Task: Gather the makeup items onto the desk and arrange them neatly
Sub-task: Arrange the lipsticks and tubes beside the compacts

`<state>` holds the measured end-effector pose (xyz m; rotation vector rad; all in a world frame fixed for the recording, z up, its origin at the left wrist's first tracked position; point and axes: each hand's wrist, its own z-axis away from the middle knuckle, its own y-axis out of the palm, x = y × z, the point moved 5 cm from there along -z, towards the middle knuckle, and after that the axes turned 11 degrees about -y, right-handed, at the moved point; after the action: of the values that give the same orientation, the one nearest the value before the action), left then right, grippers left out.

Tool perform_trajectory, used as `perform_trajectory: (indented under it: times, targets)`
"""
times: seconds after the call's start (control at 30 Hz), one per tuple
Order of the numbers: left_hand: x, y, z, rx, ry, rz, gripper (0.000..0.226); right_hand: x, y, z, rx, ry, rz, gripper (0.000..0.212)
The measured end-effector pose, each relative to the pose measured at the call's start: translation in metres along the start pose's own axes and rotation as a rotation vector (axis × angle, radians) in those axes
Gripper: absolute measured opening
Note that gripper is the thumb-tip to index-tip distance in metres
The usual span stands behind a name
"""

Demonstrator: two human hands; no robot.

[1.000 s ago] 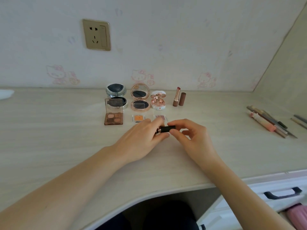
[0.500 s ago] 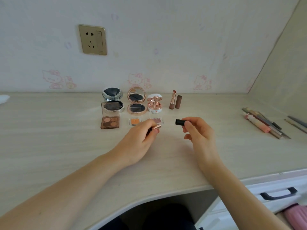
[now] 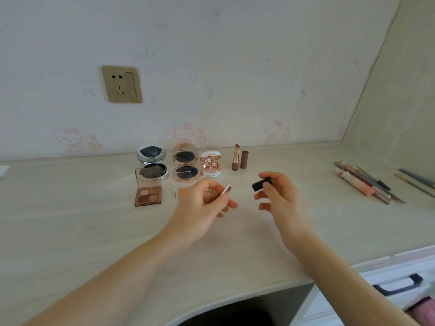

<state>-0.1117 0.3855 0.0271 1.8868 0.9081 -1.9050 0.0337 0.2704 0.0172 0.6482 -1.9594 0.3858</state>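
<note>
My left hand grips a rose-gold lipstick tube, its tip pointing up and right. My right hand holds the black lipstick cap apart from the tube. Behind them stand an open silver compact, an open rose-gold compact, a small white and rose-gold case, an uncapped brown lipstick with its cap beside it, an open eyeshadow palette and a small orange pan, partly hidden by my left hand.
Several pencils and brushes lie at the desk's right. A wall socket sits above the desk. A white drawer with a dark handle is at lower right. Something white lies at the far left edge.
I pulled the black cap off the lipstick. My hands moved apart, the right one carrying the cap to the right, and the tube now tilts upward.
</note>
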Motion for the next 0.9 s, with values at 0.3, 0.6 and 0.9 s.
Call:
perform_trajectory:
  times: [0.3, 0.6, 0.9]
  targets:
    - [-0.029, 0.042, -0.058, -0.187, -0.047, -0.128, 0.011, -0.024, -0.025, -0.053, 0.016, 0.041, 0.229, 0.026]
    - [-0.025, 0.045, -0.116, -0.245, -0.131, -0.338, 0.011, -0.05, -0.014, -0.1, 0.175, -0.017, 0.505, 0.013]
    - [-0.016, 0.044, -0.134, -0.301, -0.121, -0.663, 0.004, -0.066, 0.004, -0.109, 0.357, -0.109, 0.653, 0.02]
